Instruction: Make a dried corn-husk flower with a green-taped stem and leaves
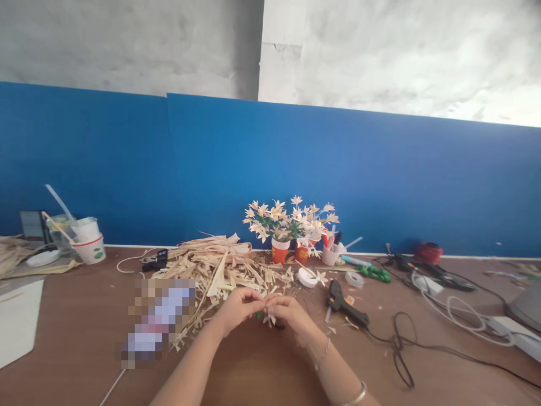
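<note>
My left hand (242,307) and my right hand (291,316) meet fingertip to fingertip over the middle of the table. Both are closed in a pinch around a small pale husk flower (269,320), whose petals show below the fingers. A bit of green shows beside it; the fingers hide the rest. Behind and left of my left hand spreads a heap of dried husk strips (228,259). To the right of my right hand lies a black glue gun (346,304). A loose flower (321,278) rests beside a white round lid (307,277).
Red paper cups (279,254) hold finished-looking flowers (276,217) by the blue partition (338,163). A white cup (330,256) holds tools. Black cable (401,338) loops on the right. A blurred-out object (160,324) lies left, with paper tubs (91,248) farther back.
</note>
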The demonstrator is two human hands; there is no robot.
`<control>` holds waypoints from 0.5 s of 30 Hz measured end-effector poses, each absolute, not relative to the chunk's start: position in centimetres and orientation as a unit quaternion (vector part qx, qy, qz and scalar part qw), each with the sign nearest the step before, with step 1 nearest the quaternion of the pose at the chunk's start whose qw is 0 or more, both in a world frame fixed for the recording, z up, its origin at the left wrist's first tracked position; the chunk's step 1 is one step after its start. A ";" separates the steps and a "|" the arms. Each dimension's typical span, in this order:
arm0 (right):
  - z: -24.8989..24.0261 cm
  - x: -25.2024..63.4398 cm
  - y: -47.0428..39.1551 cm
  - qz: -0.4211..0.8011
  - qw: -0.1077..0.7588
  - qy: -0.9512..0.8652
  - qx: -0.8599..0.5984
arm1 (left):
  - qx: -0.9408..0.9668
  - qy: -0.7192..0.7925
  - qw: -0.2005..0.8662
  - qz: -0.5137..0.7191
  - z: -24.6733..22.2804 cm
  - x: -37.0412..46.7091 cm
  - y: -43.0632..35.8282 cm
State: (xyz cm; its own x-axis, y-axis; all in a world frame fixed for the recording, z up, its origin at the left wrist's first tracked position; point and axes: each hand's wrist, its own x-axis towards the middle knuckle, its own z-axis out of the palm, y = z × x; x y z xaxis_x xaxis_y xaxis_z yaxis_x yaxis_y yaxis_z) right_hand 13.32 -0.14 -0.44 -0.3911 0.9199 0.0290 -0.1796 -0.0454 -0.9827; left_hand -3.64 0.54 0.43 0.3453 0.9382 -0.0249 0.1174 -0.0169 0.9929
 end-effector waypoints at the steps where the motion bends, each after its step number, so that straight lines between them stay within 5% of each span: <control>1: -0.3 13.3 -0.2 0.643 0.428 -0.536 -0.340 | 0.609 0.425 0.556 0.373 0.4 -3.6 0.5; 7: -0.5 13.2 0.0 0.600 0.405 -0.578 -0.377 | 0.631 0.403 0.533 0.394 0.3 -3.3 0.4; 15: -1.9 12.2 0.1 0.347 0.433 -0.668 -0.496 | 0.642 0.438 0.501 0.382 -0.1 -3.5 0.9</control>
State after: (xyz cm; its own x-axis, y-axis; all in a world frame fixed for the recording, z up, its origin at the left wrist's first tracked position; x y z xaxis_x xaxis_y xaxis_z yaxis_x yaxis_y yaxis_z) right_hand 12.18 0.07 -1.94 -0.1337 0.9629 0.2346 0.3625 0.2678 -0.8927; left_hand -3.46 0.92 -0.14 0.3254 0.9442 0.0512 0.1801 -0.1150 0.9769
